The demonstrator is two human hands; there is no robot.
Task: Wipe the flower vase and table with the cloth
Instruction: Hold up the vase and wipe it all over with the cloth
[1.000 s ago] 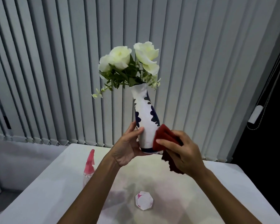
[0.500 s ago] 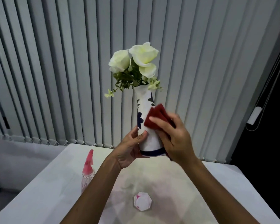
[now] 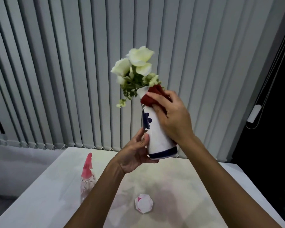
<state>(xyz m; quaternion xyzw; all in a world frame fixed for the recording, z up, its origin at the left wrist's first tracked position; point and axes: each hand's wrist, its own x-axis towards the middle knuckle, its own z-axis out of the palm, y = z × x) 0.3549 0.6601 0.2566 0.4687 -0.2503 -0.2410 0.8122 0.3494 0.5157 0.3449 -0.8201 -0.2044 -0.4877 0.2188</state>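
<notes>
A white vase [image 3: 155, 134] with blue flower marks and a blue band at its base is held up in the air above the table [image 3: 179, 186], leaning slightly left. White roses with green leaves [image 3: 135, 68] stick out of its mouth. My left hand [image 3: 135, 153] grips the vase near its base. My right hand [image 3: 173, 117] presses a dark red cloth [image 3: 152, 96] against the vase's neck, just under the rim. The cloth's lower part is hidden behind my right hand.
A clear spray bottle with a pink nozzle [image 3: 87, 175] stands on the table at the left. A small white octagonal coaster [image 3: 143, 204] lies near the table's middle. Grey vertical blinds [image 3: 72, 71] hang behind the table; a dark opening is at the right.
My right hand has slid the red cloth up the vase, from near the base to the neck. The vase has been turned and tilted, so the flowers lean further left.
</notes>
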